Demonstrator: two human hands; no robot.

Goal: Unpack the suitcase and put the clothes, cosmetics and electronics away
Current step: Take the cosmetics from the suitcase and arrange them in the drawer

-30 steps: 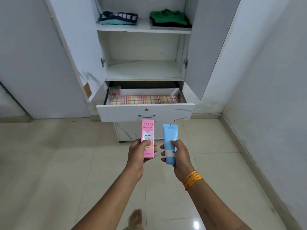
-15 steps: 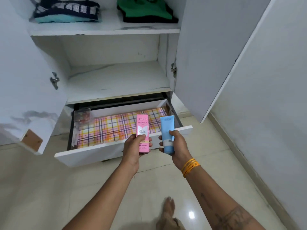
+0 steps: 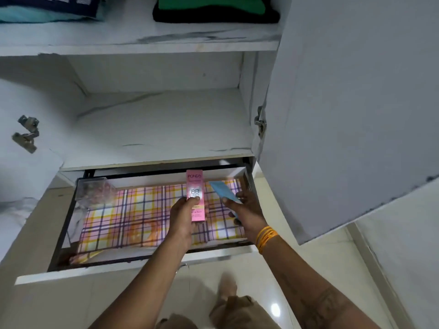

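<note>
My left hand [image 3: 184, 217] grips a pink BB cream box [image 3: 195, 193] upright over the open drawer [image 3: 133, 265]. Beside it, my right hand [image 3: 247, 210] holds a blue tube [image 3: 222, 191], tilted with its flat end pointing up and left, above the drawer's right part. The drawer is lined with pink and yellow checked paper [image 3: 123, 217]. A small clear box [image 3: 95, 191] with small items sits in the drawer's back left corner.
The wardrobe's middle shelf [image 3: 161, 124] lies bare above the drawer. Folded clothes rest on the top shelf: a dark blue and teal pile [image 3: 47, 8] and a green and black pile [image 3: 213, 8]. The open right door [image 3: 344, 115] hangs close to my right arm.
I have moved closer to the wardrobe. Both hands went forward from the drawer's front edge to over its inside, and the blue tube tilted from upright.
</note>
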